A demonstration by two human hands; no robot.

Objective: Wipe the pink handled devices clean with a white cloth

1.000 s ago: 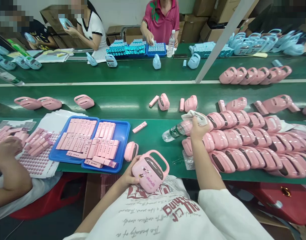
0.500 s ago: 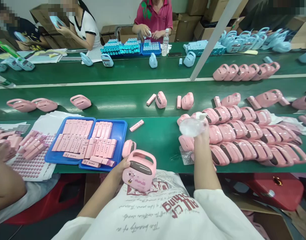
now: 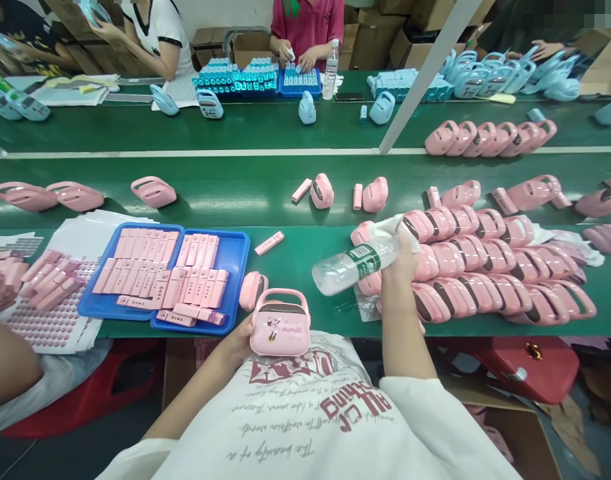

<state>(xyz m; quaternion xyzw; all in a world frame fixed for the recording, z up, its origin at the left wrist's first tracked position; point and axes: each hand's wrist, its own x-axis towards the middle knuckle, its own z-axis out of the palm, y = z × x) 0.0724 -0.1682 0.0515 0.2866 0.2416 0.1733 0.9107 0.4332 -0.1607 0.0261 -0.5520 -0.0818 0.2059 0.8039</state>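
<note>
Head view: your left hand (image 3: 240, 340) grips the pink plastic handled case (image 3: 280, 325) at the table edge; your right hand (image 3: 400, 263) clutches a clear plastic bottle (image 3: 352, 265) with white cloth (image 3: 392, 225).

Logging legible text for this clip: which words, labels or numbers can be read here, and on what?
"The beauty of a": script, upside down, on the white shirt.
"ALL": red letters, same shirt.
Script on the pink case: too small.
Label on the bottle: blurred.
Marks on pieces in the tray: too small.
</note>
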